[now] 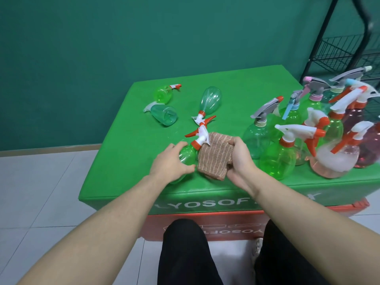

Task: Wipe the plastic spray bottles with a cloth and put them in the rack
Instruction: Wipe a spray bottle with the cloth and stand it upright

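Observation:
A green spray bottle (188,154) with a white and red trigger head lies on its side near the front of the green box top (127,153). My left hand (169,164) grips its body. Right beside it, my right hand (239,159) holds a folded brown striped cloth (213,156), which rests against the bottle's neck. Three more bottles lie on their sides farther back: a light green one (163,94), a teal one (164,114) and a teal one with a red trigger (209,99). The black wire rack (349,52) stands at the far right.
Several upright spray bottles, green (277,159) and pink (333,163), crowd the right side of the box top. The green box sits on a red box (205,223). A green wall is behind and pale floor tiles lie to the left. My knees are below the box front.

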Demonstrator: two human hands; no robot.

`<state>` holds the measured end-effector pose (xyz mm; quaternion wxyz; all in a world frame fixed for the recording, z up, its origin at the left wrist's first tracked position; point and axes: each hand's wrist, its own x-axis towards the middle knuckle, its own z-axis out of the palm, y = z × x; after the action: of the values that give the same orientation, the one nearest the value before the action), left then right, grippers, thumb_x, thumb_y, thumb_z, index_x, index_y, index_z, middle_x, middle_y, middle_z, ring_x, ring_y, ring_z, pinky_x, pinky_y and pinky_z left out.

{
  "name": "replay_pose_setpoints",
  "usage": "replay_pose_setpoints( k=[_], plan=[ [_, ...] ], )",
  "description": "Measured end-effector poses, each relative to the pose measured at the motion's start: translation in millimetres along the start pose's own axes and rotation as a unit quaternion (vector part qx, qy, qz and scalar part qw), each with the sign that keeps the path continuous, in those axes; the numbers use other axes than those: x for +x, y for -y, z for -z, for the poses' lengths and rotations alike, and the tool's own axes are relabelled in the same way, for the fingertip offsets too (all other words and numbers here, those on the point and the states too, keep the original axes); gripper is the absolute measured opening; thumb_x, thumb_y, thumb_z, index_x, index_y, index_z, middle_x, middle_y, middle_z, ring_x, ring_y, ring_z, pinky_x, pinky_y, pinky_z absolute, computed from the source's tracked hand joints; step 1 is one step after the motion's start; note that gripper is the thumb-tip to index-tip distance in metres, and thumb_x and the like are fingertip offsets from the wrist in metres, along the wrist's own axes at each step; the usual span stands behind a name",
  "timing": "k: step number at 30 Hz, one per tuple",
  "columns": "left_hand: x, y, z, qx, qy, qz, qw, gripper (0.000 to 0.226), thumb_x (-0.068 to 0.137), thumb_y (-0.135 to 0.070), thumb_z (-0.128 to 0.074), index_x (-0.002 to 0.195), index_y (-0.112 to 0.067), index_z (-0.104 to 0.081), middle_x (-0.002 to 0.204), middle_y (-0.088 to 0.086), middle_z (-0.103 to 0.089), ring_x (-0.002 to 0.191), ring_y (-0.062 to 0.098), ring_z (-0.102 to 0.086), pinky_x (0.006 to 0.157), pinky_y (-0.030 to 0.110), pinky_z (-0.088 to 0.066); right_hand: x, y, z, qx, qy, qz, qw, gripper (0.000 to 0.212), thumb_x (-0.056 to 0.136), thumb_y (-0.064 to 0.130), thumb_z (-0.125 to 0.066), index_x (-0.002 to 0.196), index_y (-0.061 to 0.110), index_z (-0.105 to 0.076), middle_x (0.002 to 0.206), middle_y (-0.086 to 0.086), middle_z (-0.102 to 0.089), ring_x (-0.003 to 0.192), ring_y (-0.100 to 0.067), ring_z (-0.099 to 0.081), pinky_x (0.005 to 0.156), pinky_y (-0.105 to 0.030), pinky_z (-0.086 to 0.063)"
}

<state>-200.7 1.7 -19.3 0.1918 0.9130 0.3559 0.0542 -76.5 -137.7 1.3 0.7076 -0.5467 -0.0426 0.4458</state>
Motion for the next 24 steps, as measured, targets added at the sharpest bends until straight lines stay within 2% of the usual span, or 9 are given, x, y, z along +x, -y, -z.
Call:
replay_pose_setpoints(
  k=[2, 4, 7, 10, 12, 16, 18, 20, 24],
  plan=[
    [-1, -2, 2, 0.011, 0.002, -0.002, 1.0, 0.086, 0.079, -0.051, -0.079, 0.152, -0.034, -0.036, 0.14, 0.002, -0.051, 0.086, 0.012, -0.062, 0.069, 0.03, -0.056, -1, 7, 2, -0.023, -0.016, 0.007, 1.0, 0.039, 0.107, 0.035, -0.028, 0.107, 0.013, -0.059, 0.102, -0.015, -0.068, 0.09, -0.028, -0.063, 0.099, -0.051, -0.049],
    [-4, -1, 2, 0.029, 0.002, -0.01, 1.0, 0.085, 0.08, -0.055, -0.077, 0.152, -0.035, -0.036, 0.144, 0.003, -0.05, 0.088, 0.012, -0.06, 0.074, 0.029, -0.056, -1, 16, 3, -0.022, -0.018, 0.012, 1.0, 0.035, 0.108, 0.037, -0.032, 0.101, 0.014, -0.058, 0.094, -0.01, -0.066, 0.087, -0.027, -0.063, 0.095, -0.052, -0.051],
    [-8, 3, 3, 0.048, 0.006, -0.029, 0.998, 0.086, 0.08, -0.061, -0.074, 0.153, -0.035, -0.035, 0.144, 0.001, -0.052, 0.103, 0.015, -0.061, 0.083, 0.03, -0.054, 3, 29, -1, -0.035, -0.025, 0.033, 0.999, 0.022, 0.105, 0.03, -0.046, 0.1, 0.013, -0.058, 0.097, -0.01, -0.064, 0.089, -0.027, -0.063, 0.094, -0.052, -0.052],
    [-9, 7, 1, 0.039, 0.006, -0.035, 0.999, 0.088, 0.079, -0.061, -0.074, 0.154, -0.035, -0.036, 0.149, 0.004, -0.05, 0.124, 0.024, -0.059, 0.101, 0.036, -0.05, 14, 32, -10, -0.124, -0.036, 0.067, 0.989, 0.03, 0.105, 0.038, -0.046, 0.103, 0.014, -0.064, 0.103, -0.007, -0.069, 0.092, -0.024, -0.066, 0.094, -0.041, -0.052],
    [-10, 8, -2, 0.031, 0.001, -0.037, 0.999, 0.088, 0.079, -0.06, -0.075, 0.154, -0.033, -0.037, 0.145, 0.004, -0.053, 0.124, 0.025, -0.058, 0.102, 0.036, -0.049, 19, 30, -17, -0.246, -0.043, 0.1, 0.963, 0.041, 0.105, 0.046, -0.039, 0.105, 0.015, -0.066, 0.102, -0.005, -0.069, 0.094, -0.022, -0.064, 0.086, -0.034, -0.049],
    [-12, 10, -7, 0.019, -0.027, -0.035, 0.999, 0.085, 0.08, -0.056, -0.075, 0.152, -0.029, -0.04, 0.129, 0.0, -0.058, 0.112, 0.02, -0.059, 0.095, 0.032, -0.049, 16, 16, -25, -0.418, 0.007, 0.175, 0.891, 0.048, 0.108, 0.046, -0.032, 0.083, 0.02, -0.064, 0.075, 0.004, -0.058, 0.067, -0.011, -0.053, 0.062, -0.027, -0.038],
    [-12, 12, -8, 0.012, -0.038, -0.028, 0.999, 0.084, 0.08, -0.056, -0.075, 0.151, -0.029, -0.04, 0.128, 0.0, -0.058, 0.111, 0.019, -0.059, 0.095, 0.033, -0.049, 15, 6, -25, -0.435, 0.011, 0.197, 0.878, 0.049, 0.109, 0.045, -0.034, 0.075, 0.02, -0.059, 0.067, 0.005, -0.054, 0.06, -0.012, -0.05, 0.054, -0.025, -0.036],
    [-10, 11, -9, 0.016, -0.041, -0.02, 0.999, 0.084, 0.08, -0.057, -0.075, 0.151, -0.03, -0.04, 0.131, 0.0, -0.058, 0.112, 0.021, -0.059, 0.096, 0.034, -0.051, 14, -2, -24, -0.434, 0.004, 0.216, 0.874, 0.049, 0.109, 0.043, -0.035, 0.078, 0.012, -0.06, 0.066, 0.002, -0.054, 0.057, -0.013, -0.05, 0.053, -0.026, -0.036],
    [-5, 10, -8, 0.001, -0.042, 0.008, 0.999, 0.085, 0.08, -0.058, -0.075, 0.152, -0.029, -0.04, 0.14, 0.002, -0.056, 0.115, 0.021, -0.06, 0.099, 0.037, -0.052, 5, -13, -20, -0.422, 0.007, 0.245, 0.873, 0.042, 0.109, 0.036, -0.038, 0.069, 0.025, -0.047, 0.061, 0.005, -0.05, 0.051, -0.011, -0.048, 0.043, -0.014, -0.032]
  ],
)
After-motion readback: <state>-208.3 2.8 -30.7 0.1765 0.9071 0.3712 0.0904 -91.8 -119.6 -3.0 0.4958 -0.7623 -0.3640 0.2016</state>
